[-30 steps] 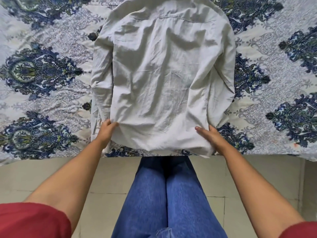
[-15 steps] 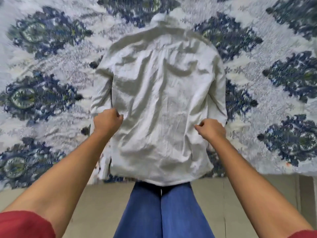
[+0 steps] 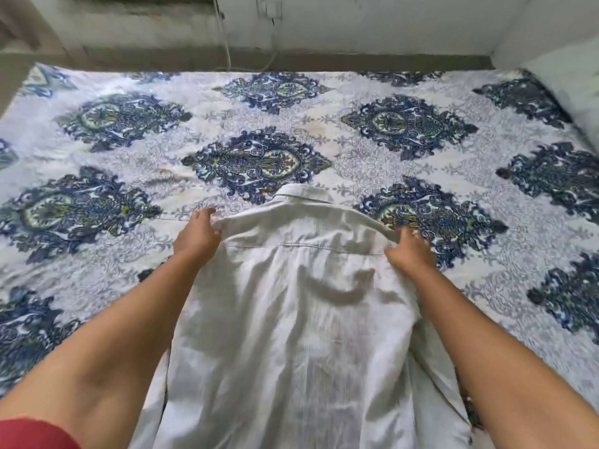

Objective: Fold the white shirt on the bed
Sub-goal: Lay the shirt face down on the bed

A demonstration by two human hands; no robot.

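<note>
Broadly, the bed [image 3: 324, 102], under a blue-medallion sheet, fills the view from 9 to 3 o'clock. On it the white shirt [image 3: 298, 319] lies back-up (creased across the middle), running from 6 o'clock to its collar [image 3: 303, 194] near the centre, which points to 12. The left hand [image 3: 196, 234] clenches the shirt's shoulder at the garment's 10 o'clock. The right hand [image 3: 410, 251] grasps the opposite shoulder at 2 o'clock, its grip curled into the cloth.

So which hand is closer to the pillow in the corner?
Right. The right hand grips the white shirt at one shoulder, on the same side as the pillow. The left hand grips the other shoulder, across the shirt from it.
</note>
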